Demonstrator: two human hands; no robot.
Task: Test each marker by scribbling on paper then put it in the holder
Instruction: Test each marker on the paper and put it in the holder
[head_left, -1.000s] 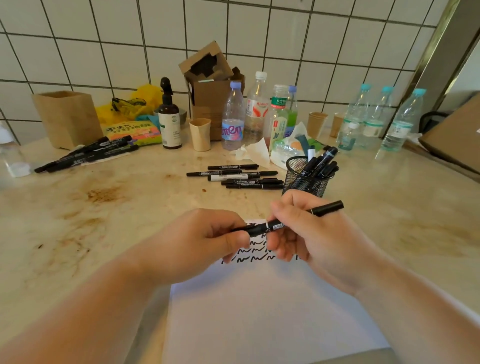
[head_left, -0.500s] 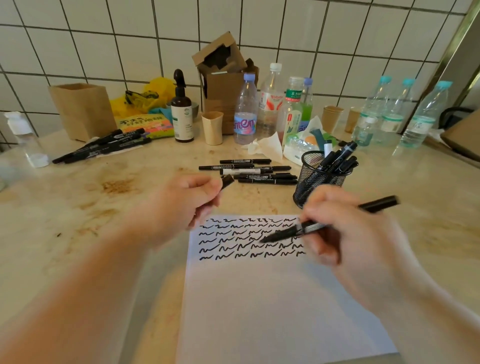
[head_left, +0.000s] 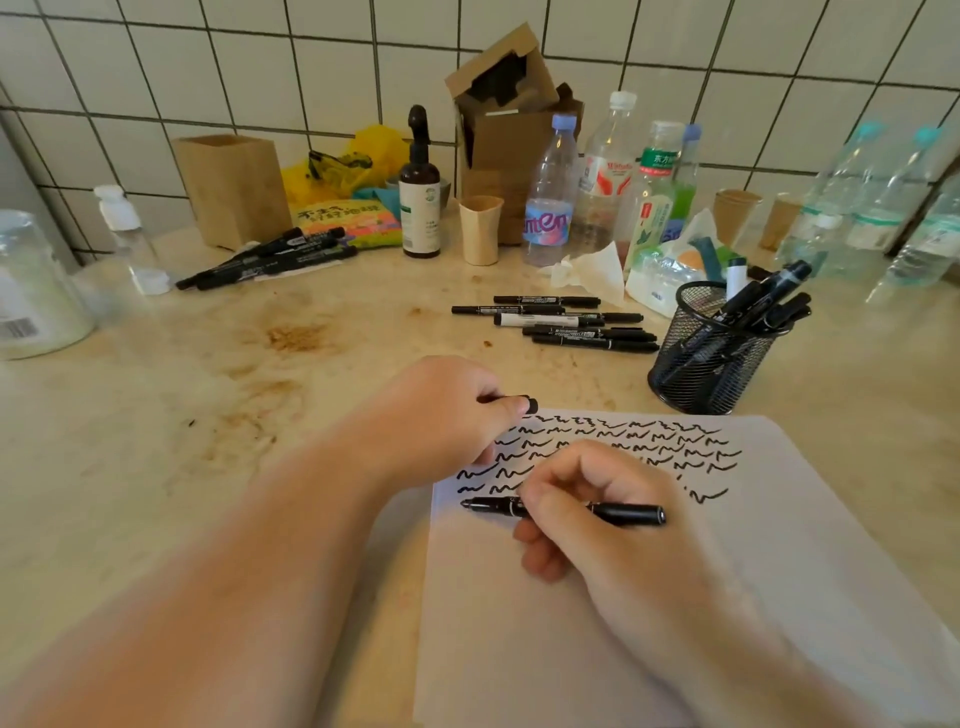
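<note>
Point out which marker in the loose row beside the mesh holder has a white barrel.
The white-barrelled marker is the third from the back in that row; the other four there are black all over.

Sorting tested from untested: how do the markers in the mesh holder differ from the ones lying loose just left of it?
The markers in the mesh holder stand leaning, bunched together; the loose markers lie flat in a rough row on the counter. The holder's poke above its rim; the loose ones touch no container. Both groups are black.
</note>
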